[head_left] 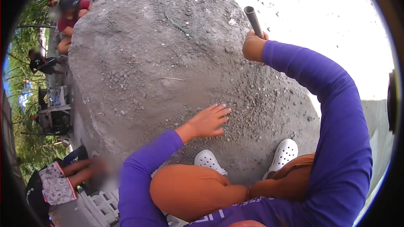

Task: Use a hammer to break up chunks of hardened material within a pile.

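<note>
My right hand (pixel 254 47) is closed around a dark grey hollow tube (pixel 253 22), held tilted with its open end up and away from me. The tube's lower end is hidden behind my hand and sleeve, so I cannot tell whether it is part of a larger tool. My left hand (pixel 208 122) is spread with the palm down, low over a patch of grey sand and small stones (pixel 248 105). Whether its fingers touch the stones I cannot tell. Nothing shows in that hand.
A large mound of grey sand (pixel 126 46) rises ahead, with a green strip (pixel 179 26) and a thin dry stalk (pixel 170 78) on it. My white clogs (pixel 285 153) stand at its near edge. Several people are at the left, one in a dark red shirt (pixel 67 23).
</note>
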`<state>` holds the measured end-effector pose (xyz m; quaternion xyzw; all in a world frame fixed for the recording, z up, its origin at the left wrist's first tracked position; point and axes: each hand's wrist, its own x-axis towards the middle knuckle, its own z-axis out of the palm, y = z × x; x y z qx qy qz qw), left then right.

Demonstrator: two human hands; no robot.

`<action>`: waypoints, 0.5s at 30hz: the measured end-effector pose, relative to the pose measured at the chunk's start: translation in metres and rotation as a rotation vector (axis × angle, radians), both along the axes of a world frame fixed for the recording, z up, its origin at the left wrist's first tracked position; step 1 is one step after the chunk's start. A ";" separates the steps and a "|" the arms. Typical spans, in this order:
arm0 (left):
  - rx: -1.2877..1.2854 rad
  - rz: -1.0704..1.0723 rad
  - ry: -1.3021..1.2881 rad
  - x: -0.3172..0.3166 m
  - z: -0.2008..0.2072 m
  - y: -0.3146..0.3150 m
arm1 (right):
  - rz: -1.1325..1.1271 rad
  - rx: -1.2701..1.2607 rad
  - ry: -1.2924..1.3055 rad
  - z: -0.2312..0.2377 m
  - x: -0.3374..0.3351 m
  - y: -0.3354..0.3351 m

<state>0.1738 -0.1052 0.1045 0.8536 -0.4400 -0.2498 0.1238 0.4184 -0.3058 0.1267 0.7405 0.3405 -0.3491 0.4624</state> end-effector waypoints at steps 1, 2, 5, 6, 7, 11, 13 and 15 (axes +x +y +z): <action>0.040 0.016 0.005 0.013 0.014 0.006 | 0.040 -0.043 -0.008 0.001 0.001 0.005; 0.103 -0.002 -0.053 0.031 0.028 0.009 | 0.074 -0.070 -0.006 -0.013 0.008 0.004; 0.233 0.052 -0.239 0.094 0.070 0.029 | 0.007 0.037 0.009 -0.005 0.009 0.012; 0.251 0.101 -0.325 0.120 0.082 0.038 | -0.036 0.069 0.015 0.001 0.010 0.013; 0.272 0.154 -0.415 0.147 0.095 0.050 | -0.072 0.104 0.019 0.008 0.010 0.016; 0.351 0.572 -0.702 0.256 0.128 0.089 | -0.237 0.199 0.057 0.026 0.012 0.022; 0.360 0.816 -0.725 0.305 0.134 0.095 | -0.152 0.190 0.089 0.026 0.012 0.012; 0.351 0.823 -0.738 0.346 0.134 0.112 | -0.062 0.192 0.107 0.035 0.014 0.000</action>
